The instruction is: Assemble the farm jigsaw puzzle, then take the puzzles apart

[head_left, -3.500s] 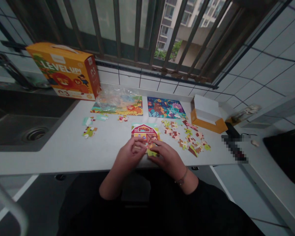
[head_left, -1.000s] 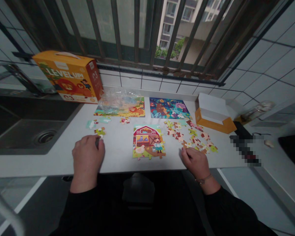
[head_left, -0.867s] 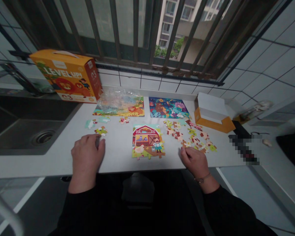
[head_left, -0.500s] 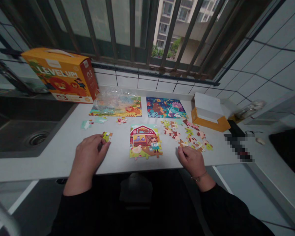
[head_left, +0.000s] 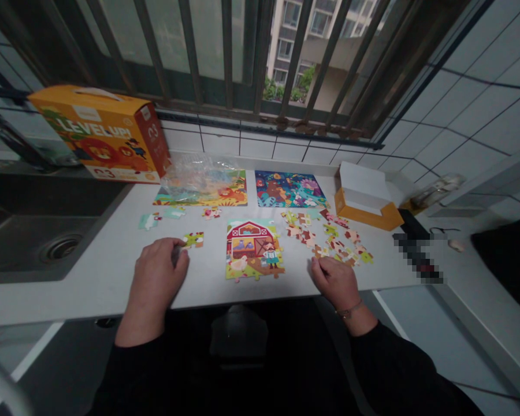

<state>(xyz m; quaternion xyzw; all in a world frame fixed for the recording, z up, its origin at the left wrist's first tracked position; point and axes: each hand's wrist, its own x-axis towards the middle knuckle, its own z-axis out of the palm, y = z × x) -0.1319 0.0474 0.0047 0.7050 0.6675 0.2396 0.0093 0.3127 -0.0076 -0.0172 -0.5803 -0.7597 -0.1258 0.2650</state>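
Just ahead of the curled left hand point(head_left: 158, 277) lies 1 green cluster of jigsaw pieces point(head_left: 194, 240); whether the hand grips it, I cannot tell. The right hand point(head_left: 338, 281) is curled, its grip hidden, near scattered jigsaw pieces point(head_left: 309, 238) too jumbled to count. Between the 2 hands lies 1 part-built barn jigsaw point(head_left: 255, 248); beyond them, 2 picture sheets point(head_left: 292, 190).

- Counter point(head_left: 91, 289), front edge: right hand point(head_left: 337, 283) curled, its palm hidden from us.
- Back edge: clear plastic point(head_left: 193, 173) veils part of lion board point(head_left: 233, 193).
- Right edge: object point(head_left: 420, 260) pixelated; we can't identify it.
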